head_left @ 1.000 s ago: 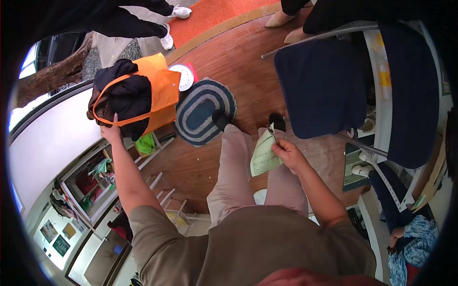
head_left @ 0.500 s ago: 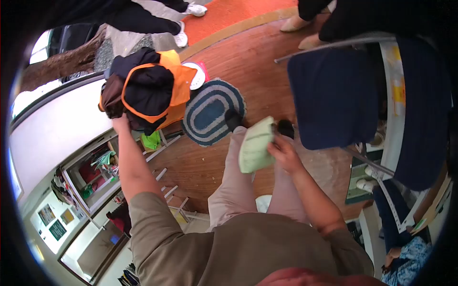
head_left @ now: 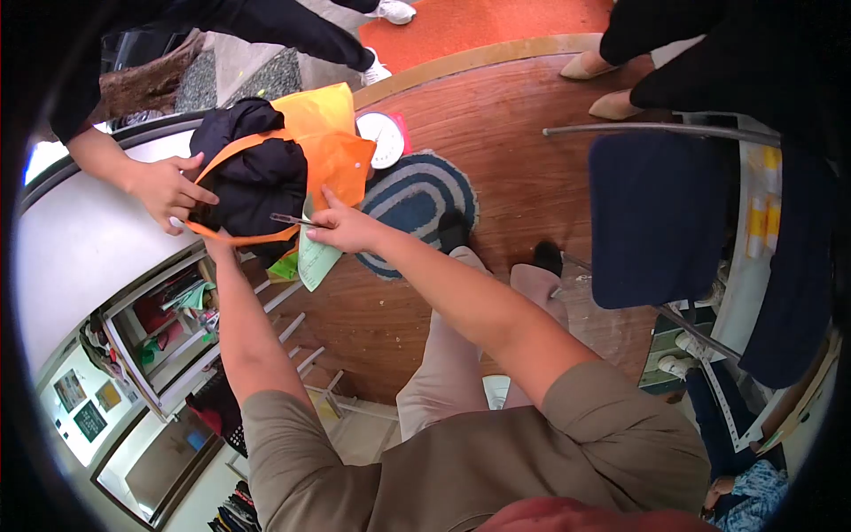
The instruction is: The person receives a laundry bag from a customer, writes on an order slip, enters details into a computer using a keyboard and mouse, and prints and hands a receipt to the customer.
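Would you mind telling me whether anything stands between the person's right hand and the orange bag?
Nothing visible blocks the way: the right hand overlaps the orange bag in view, holding green paper and a dark pen-like item. Another person's hand is at the bag's picture-left side, clear of that path.

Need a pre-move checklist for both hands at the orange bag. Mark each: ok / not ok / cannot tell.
1. Slip secured: ok, in the right hand.
2. Pen-like object secured: ok, same hand, pointing over the bag.
3. Left hand gripping the bag: cannot tell, fingers mostly hidden behind the strap.
4. Bag clear of other people: not ok, another person's hand is at the strap.
5. Bag closed: not ok, dark cloth shows in the opening.
6. Slip legible: cannot tell, print too small.
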The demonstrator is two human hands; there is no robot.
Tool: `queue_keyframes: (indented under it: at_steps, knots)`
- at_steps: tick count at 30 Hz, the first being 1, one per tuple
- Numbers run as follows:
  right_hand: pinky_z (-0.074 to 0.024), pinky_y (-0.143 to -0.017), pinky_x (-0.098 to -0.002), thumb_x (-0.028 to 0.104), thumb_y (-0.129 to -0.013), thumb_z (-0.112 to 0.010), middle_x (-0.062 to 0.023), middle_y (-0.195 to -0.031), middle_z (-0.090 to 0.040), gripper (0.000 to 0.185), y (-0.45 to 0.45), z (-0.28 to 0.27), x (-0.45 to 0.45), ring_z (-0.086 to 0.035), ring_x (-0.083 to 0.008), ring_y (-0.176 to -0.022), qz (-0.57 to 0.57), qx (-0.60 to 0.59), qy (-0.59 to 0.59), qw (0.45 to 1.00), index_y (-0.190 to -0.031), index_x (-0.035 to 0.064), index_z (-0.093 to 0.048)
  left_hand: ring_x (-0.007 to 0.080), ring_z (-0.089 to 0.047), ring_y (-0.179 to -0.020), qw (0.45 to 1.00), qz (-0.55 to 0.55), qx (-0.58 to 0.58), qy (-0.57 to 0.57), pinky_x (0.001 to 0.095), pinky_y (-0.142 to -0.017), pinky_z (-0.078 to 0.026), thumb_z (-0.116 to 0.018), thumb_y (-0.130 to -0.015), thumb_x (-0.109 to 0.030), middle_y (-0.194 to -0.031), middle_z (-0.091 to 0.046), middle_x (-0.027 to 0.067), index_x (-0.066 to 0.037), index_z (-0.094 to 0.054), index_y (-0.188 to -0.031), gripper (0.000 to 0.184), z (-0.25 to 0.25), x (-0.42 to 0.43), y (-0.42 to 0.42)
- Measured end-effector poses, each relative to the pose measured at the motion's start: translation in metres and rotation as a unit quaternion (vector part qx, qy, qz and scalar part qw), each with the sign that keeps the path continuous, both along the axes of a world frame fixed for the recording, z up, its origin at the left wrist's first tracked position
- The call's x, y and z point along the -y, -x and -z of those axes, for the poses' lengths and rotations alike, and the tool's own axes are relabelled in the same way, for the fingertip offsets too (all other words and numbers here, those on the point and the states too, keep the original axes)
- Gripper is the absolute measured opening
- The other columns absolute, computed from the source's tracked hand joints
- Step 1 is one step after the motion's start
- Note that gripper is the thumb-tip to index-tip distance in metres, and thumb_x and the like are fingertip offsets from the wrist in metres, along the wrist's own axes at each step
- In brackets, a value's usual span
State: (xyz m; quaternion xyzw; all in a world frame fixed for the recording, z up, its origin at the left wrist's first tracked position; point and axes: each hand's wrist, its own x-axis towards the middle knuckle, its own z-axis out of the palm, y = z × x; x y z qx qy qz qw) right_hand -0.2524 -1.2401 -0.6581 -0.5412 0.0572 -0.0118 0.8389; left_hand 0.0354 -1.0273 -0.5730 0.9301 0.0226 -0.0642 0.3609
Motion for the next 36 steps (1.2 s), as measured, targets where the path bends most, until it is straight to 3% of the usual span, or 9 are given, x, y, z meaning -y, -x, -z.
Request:
queue_keyframes:
  at_steps: [1, 4, 8, 12, 21, 26, 29, 32, 36]
  knots:
    - [-0.046, -0.098, -0.0351, 0.033, -0.094, -0.066, -0.0369, -0.159, 0.001, 0.026, -0.007, -0.006, -0.004, -0.06, -0.0253, -0.122, -0.01, -0.006, -0.015, 1.0, -0.099, 0.0079, -0.071, 0.0241, -0.061, -0.113, 0.999, 0.008, 0.014, -0.039, 0.0345, -0.098, -0.046, -0.067, -0.092, -0.02, -0.126, -0.063, 0.0109, -0.005, -0.042, -0.144, 0.059, -0.001, -0.009, -0.002]
    - [-0.0397, -0.109, -0.0391, 0.037, -0.091, -0.068, -0.0385, -0.158, 0.003, 0.026, -0.016, 0.001, -0.019, -0.042, -0.043, -0.139, 0.014, -0.011, -0.008, 1.0, -0.096, 0.011, -0.072, 0.0208, -0.056, -0.12, 0.993, 0.067, 0.083, -0.05, 0.0334, -0.103, -0.042, -0.068, -0.091, -0.016, -0.135, -0.059, 0.0101, -0.008, -0.038, -0.149, 0.066, 0.01, -0.039, -0.009]
    - [-0.0404, -0.108, -0.0378, 0.036, -0.091, -0.068, -0.0356, -0.16, 0.004, 0.025, -0.013, 0.003, -0.017, -0.044, -0.0435, -0.137, 0.006, -0.013, 0.005, 1.0, -0.099, 0.0129, -0.073, 0.022, -0.057, -0.119, 0.995, 0.043, 0.062, -0.06, 0.0349, -0.102, -0.043, -0.067, -0.089, -0.012, -0.135, -0.058, 0.009, -0.01, -0.037, -0.149, 0.068, -0.017, 0.003, 0.026]
    - [-0.0437, -0.103, -0.0388, 0.033, -0.092, -0.067, -0.0353, -0.16, 0.001, 0.022, -0.005, -0.018, -0.006, -0.045, -0.0339, -0.139, -0.022, -0.045, 0.017, 0.999, -0.099, 0.013, -0.073, 0.022, -0.059, -0.114, 0.998, 0.028, 0.053, -0.01, 0.0356, -0.097, -0.047, -0.068, -0.088, -0.011, -0.131, -0.059, 0.0098, -0.009, -0.041, -0.145, 0.064, -0.015, 0.002, 0.026]
    - [-0.0426, -0.104, -0.0419, 0.036, -0.094, -0.063, -0.0399, -0.151, -0.026, 0.031, 0.03, -0.04, 0.013, -0.041, -0.0405, -0.139, -0.011, -0.036, 0.111, 0.993, -0.097, 0.0063, -0.067, 0.0249, -0.064, -0.101, 0.993, -0.031, 0.054, -0.104, 0.038, -0.085, -0.053, -0.08, -0.079, -0.031, -0.131, -0.059, 0.0142, -0.009, -0.039, -0.147, 0.082, -0.008, -0.021, 0.022]
    - [-0.0432, -0.103, -0.0429, 0.033, -0.094, -0.062, -0.0303, -0.145, -0.043, 0.031, 0.1, -0.051, 0.024, -0.047, -0.0418, -0.133, -0.037, -0.069, 0.158, 0.984, -0.101, 0.0032, -0.065, 0.0284, -0.065, -0.097, 0.995, -0.056, 0.013, -0.086, 0.0387, -0.069, -0.055, -0.083, -0.076, -0.045, -0.134, -0.054, 0.0211, -0.013, -0.027, -0.155, 0.102, -0.035, -0.002, 0.062]
    - [-0.0468, -0.093, -0.0435, 0.031, -0.093, -0.062, -0.022, -0.116, -0.059, 0.029, 0.159, -0.041, 0.027, -0.057, -0.0385, -0.113, -0.043, -0.096, 0.182, 0.978, -0.1, 0.0031, -0.065, 0.0319, -0.063, -0.103, 0.99, -0.067, 0.01, -0.121, 0.0359, -0.06, -0.054, -0.081, -0.076, -0.052, -0.14, -0.048, 0.024, -0.015, -0.022, -0.157, 0.106, -0.038, -0.003, 0.072]
    - [-0.0484, -0.084, -0.0443, 0.029, -0.093, -0.062, -0.0192, -0.094, -0.06, 0.027, 0.224, -0.042, 0.037, -0.061, -0.0375, -0.096, -0.05, -0.177, 0.196, 0.963, -0.096, 0.0023, -0.064, 0.0377, -0.057, -0.113, 0.986, -0.09, 0.013, -0.138, 0.0403, -0.076, -0.055, -0.079, -0.079, -0.053, -0.147, -0.038, 0.0271, -0.017, -0.021, -0.157, 0.104, -0.04, 0.0, 0.084]
    - [-0.0477, -0.078, -0.0444, 0.028, -0.093, -0.063, -0.0211, -0.092, -0.06, 0.028, 0.303, -0.049, 0.053, -0.062, -0.0392, -0.09, -0.023, -0.306, 0.214, 0.927, -0.095, -0.0001, -0.062, 0.0436, -0.042, -0.129, 0.972, -0.043, 0.097, -0.208, 0.0473, -0.101, -0.043, -0.073, -0.085, -0.049, -0.151, -0.024, 0.0302, -0.016, -0.02, -0.157, 0.096, -0.021, -0.022, 0.096]
